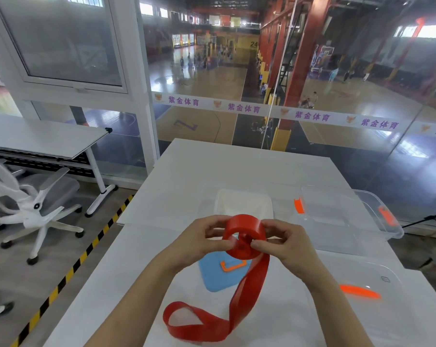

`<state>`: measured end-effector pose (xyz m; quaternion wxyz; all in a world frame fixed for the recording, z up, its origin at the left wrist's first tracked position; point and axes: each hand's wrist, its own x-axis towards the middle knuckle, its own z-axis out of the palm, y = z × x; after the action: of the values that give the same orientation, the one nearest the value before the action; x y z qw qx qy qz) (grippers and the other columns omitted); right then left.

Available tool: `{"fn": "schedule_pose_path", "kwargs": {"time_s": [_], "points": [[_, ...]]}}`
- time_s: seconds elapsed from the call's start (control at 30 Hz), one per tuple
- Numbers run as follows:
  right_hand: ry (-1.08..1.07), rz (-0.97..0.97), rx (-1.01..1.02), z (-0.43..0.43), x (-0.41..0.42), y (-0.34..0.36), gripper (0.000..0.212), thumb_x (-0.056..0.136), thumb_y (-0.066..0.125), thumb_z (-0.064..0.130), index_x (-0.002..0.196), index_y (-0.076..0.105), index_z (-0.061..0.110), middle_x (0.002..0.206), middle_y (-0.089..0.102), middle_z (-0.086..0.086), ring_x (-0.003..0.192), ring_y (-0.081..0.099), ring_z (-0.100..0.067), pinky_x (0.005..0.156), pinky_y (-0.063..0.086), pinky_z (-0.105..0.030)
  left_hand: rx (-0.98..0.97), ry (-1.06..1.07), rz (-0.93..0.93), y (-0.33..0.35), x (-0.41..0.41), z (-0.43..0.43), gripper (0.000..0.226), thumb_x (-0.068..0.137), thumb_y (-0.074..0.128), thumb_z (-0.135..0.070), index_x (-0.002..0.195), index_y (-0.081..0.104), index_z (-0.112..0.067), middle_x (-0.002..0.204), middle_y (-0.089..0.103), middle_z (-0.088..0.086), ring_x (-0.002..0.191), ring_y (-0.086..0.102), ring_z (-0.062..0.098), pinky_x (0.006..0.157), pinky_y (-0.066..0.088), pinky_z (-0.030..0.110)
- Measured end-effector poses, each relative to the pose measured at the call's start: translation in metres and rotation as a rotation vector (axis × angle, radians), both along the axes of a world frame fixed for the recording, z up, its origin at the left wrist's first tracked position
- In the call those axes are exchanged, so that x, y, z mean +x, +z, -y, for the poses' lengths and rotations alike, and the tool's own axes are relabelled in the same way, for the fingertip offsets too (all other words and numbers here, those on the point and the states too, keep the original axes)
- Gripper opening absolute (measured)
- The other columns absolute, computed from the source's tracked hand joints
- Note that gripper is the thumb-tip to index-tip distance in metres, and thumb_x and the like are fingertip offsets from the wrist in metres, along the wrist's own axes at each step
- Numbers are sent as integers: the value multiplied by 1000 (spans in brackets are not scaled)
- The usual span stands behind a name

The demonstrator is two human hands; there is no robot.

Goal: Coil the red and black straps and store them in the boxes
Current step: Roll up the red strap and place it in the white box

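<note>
A red strap [244,231] is partly rolled into a thick coil held above the white table [212,166]. My left hand [204,241] pinches the coil's left side and my right hand [284,242] pinches its right side, thumbs near the centre. The loose tail [247,289] hangs down from the coil and ends in a loop [187,319] lying on the table near me. A clear box with orange latches [347,216] stands open at the right. A small white box [244,204] sits just behind the coil. No black strap is in view.
A blue lid with an orange clip [219,274] lies under the coil. A clear lid with an orange latch [359,291] lies at the near right. A white office chair [34,209] and a second table [44,141] stand to the left. A glass wall [237,108] is behind the table.
</note>
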<state>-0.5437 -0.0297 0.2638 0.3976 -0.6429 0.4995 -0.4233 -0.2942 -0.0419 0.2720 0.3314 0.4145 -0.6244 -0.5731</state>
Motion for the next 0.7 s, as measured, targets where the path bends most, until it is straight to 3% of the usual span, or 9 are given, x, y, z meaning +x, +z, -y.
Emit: {"fn": "schedule_pose_path", "kwargs": {"time_s": [0.13,0.23,0.33,0.43,0.57,0.7], "points": [[93,-261,-47,1,2,18,31,77,94,33,106,82,32,92,81,15,92,77,-10,88,64,-29,-158,-17,327,16,-7,7,56,80,88,-31,131,67,-40,125,70,-22,120,63,0,103,53,25],[98,-278,-84,-1,4,22,31,76,94,35,104,80,37,92,80,19,94,76,-8,90,63,-26,-306,-63,496,25,-14,7,48,83,85,-34,127,69,-36,118,72,-18,111,64,-1,92,49,14],[86,-204,-80,-3,2,17,37,76,95,28,109,79,35,100,80,17,101,76,-9,95,61,-26,-356,-5,417,22,-14,7,35,86,83,-32,119,72,-32,111,71,-15,109,65,0,99,53,24],[50,-66,-11,-6,-1,10,42,77,94,17,114,79,29,106,82,9,104,78,-15,97,63,-35,-309,87,257,14,-15,4,37,88,82,-29,124,71,-29,114,71,-14,111,66,-1,102,54,28],[22,85,34,-12,-2,7,41,80,89,5,113,78,27,105,84,-1,102,80,-21,97,64,-43,-168,162,-9,11,-17,-1,34,94,76,-22,126,70,-27,118,74,-4,114,70,17,86,64,37],[-5,132,34,-13,0,7,39,79,89,2,107,80,26,102,84,-3,99,81,-22,94,65,-42,-53,180,-194,9,-19,-8,30,98,70,-15,127,70,-23,116,76,5,109,75,22,87,64,37]]}}
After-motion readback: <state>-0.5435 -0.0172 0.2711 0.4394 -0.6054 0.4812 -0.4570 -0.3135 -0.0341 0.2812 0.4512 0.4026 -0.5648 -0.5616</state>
